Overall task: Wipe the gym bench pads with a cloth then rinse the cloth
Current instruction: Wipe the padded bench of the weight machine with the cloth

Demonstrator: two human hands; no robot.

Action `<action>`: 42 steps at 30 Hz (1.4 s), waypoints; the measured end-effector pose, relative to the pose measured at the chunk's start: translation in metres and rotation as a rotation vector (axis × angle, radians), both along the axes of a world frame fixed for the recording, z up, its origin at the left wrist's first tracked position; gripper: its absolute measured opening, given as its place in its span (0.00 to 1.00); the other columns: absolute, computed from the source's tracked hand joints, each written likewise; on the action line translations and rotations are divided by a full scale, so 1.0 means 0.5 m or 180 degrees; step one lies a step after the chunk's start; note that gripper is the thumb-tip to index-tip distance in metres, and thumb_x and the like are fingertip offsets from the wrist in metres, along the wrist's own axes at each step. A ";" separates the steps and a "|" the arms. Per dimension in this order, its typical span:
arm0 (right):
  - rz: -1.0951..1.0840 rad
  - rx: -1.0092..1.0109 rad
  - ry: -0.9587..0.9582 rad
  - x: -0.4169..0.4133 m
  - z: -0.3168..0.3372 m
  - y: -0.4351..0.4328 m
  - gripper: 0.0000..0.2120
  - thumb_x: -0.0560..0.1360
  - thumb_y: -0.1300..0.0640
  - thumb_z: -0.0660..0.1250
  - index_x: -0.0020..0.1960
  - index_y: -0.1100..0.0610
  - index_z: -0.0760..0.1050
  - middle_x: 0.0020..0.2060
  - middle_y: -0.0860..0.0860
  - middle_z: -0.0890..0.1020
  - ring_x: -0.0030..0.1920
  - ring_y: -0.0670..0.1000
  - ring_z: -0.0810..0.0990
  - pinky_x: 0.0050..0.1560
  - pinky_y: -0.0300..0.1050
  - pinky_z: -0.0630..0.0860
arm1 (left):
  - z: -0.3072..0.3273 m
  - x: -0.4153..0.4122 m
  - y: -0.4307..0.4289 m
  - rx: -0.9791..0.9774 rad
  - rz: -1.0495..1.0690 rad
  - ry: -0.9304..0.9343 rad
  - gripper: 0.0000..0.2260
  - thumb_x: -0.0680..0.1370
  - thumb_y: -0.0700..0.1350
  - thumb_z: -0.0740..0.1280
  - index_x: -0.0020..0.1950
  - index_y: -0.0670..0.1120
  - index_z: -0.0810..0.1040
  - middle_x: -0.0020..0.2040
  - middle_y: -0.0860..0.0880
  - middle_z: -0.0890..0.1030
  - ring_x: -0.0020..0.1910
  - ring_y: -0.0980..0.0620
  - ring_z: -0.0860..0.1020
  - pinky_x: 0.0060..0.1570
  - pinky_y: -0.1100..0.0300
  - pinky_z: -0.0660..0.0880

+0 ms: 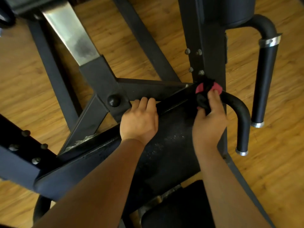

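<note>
Illumination: even, bright, warm; soft shadows under the black steel frame point(102, 74) on the tan wood-grain floor point(115, 30). Glare: a washed-out patch on the slanted brushed steel plate point(70, 35); small highlights on the chrome tube collars point(269, 41). The black vinyl bench pad point(164, 145) shows speckled sheen. Focus: soft throughout; the pink cloth point(201, 88) in the right hand point(209, 127) is smeared. Straight members bow near the picture borders
</note>
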State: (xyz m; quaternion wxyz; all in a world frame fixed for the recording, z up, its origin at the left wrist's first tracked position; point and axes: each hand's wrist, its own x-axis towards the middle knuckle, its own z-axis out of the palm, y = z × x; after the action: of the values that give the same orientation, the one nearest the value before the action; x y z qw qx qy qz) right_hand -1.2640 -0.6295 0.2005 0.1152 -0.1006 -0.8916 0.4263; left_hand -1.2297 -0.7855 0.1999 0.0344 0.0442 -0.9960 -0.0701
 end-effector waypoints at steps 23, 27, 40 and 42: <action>0.1100 0.0430 0.0421 0.174 -0.076 -0.038 0.24 0.70 0.74 0.68 0.65 0.61 0.75 0.64 0.55 0.77 0.67 0.52 0.73 0.67 0.38 0.65 | -0.013 0.011 -0.001 0.0478 0.0078 0.0432 0.13 0.83 0.49 0.52 0.55 0.43 0.71 0.52 0.44 0.78 0.51 0.45 0.75 0.36 0.55 0.65; 0.1098 0.0310 0.0644 0.136 -0.062 -0.044 0.24 0.72 0.73 0.67 0.66 0.62 0.74 0.65 0.56 0.76 0.67 0.52 0.73 0.68 0.47 0.70 | -0.011 0.007 -0.005 0.0700 0.0221 0.0321 0.12 0.83 0.51 0.53 0.55 0.43 0.70 0.51 0.43 0.77 0.50 0.42 0.75 0.36 0.54 0.64; 0.1165 0.0398 0.0747 0.178 -0.073 -0.082 0.23 0.71 0.71 0.65 0.64 0.59 0.76 0.63 0.54 0.78 0.66 0.45 0.69 0.69 0.36 0.61 | -0.001 0.013 -0.029 0.1371 -0.0180 0.0194 0.08 0.82 0.46 0.57 0.49 0.42 0.70 0.41 0.45 0.77 0.44 0.43 0.74 0.43 0.46 0.71; 0.1243 0.0351 0.0716 0.190 -0.073 -0.074 0.23 0.71 0.71 0.66 0.64 0.60 0.76 0.63 0.53 0.78 0.66 0.46 0.70 0.69 0.37 0.62 | -0.005 0.015 -0.029 0.1356 -0.0255 0.0181 0.08 0.82 0.46 0.57 0.49 0.43 0.69 0.42 0.44 0.77 0.45 0.43 0.74 0.44 0.47 0.71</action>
State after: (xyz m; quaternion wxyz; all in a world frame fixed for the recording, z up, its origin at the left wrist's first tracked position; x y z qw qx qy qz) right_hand -1.1691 -0.6662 0.1641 0.1345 0.1285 -0.8976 0.3997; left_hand -1.2220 -0.8001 0.1975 0.0496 0.0088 -0.9582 -0.2815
